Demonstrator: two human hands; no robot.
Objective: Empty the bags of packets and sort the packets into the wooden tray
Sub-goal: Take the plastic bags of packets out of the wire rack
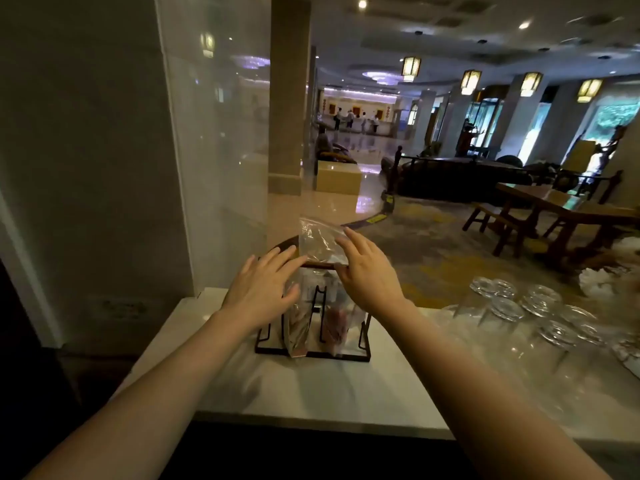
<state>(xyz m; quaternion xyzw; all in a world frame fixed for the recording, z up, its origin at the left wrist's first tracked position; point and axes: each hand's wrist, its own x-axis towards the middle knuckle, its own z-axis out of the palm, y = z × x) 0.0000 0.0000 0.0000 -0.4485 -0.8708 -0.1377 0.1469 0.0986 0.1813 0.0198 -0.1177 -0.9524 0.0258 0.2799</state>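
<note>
A black wire-frame holder (pixel 365 356) with a brown wooden top bar (pixel 282 244) stands on the white counter (pixel 311 393). Clear bags of packets stand in its slots: one with brownish packets (pixel 298 332) on the left, one with reddish packets (pixel 335 327) on the right. My right hand (pixel 367 271) pinches a crumpled, nearly empty clear plastic bag (pixel 317 239) above the top bar, fingers on its face and thumb beneath. My left hand (pixel 263 285) is spread flat against the upper left side of the holder and holds nothing.
Several upturned drinking glasses (pixel 526 306) crowd the counter to the right. A clear acrylic screen (pixel 214 150) and a wall stand at the left. Beyond the counter's far edge lies a hotel lobby with wooden tables and stools (pixel 540 216).
</note>
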